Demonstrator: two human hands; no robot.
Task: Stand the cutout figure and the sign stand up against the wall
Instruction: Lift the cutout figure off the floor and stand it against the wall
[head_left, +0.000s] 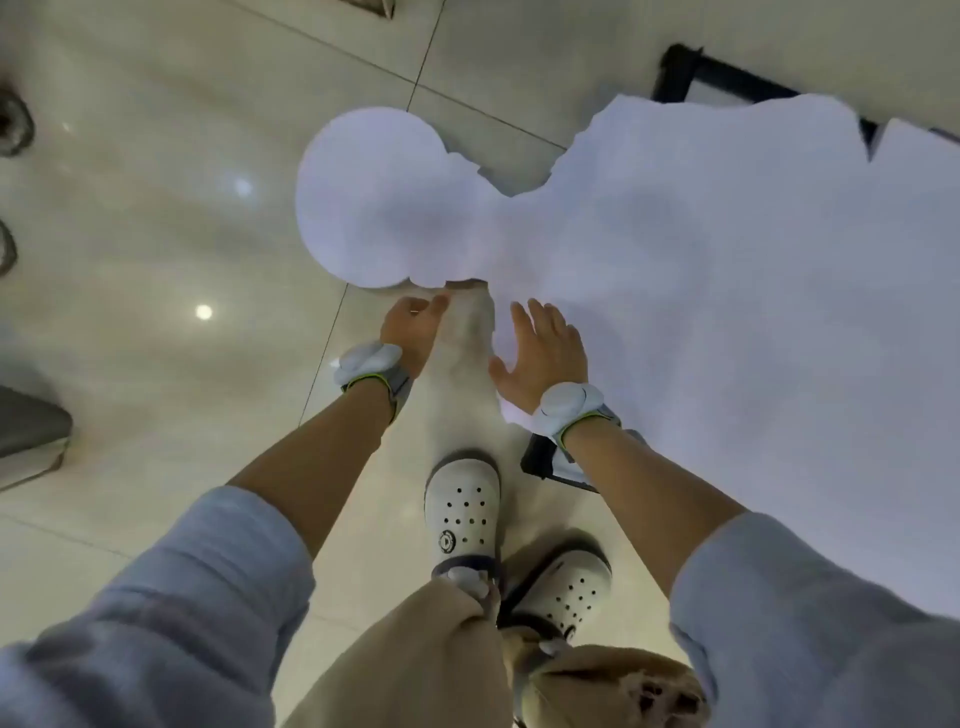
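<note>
A large white cutout figure lies flat over the tiled floor, its round head toward the left and its body spreading right. My left hand reaches to the lower edge of the neck, its fingertips at the rim. My right hand rests flat with spread fingers on the figure's shoulder edge. A black-framed sign stand lies under the figure; its corner shows at the top and another black part shows by my right wrist.
Glossy beige floor tiles fill the left side. A grey object sits at the left edge and dark round things at the upper left. My feet in white clogs stand just below the hands.
</note>
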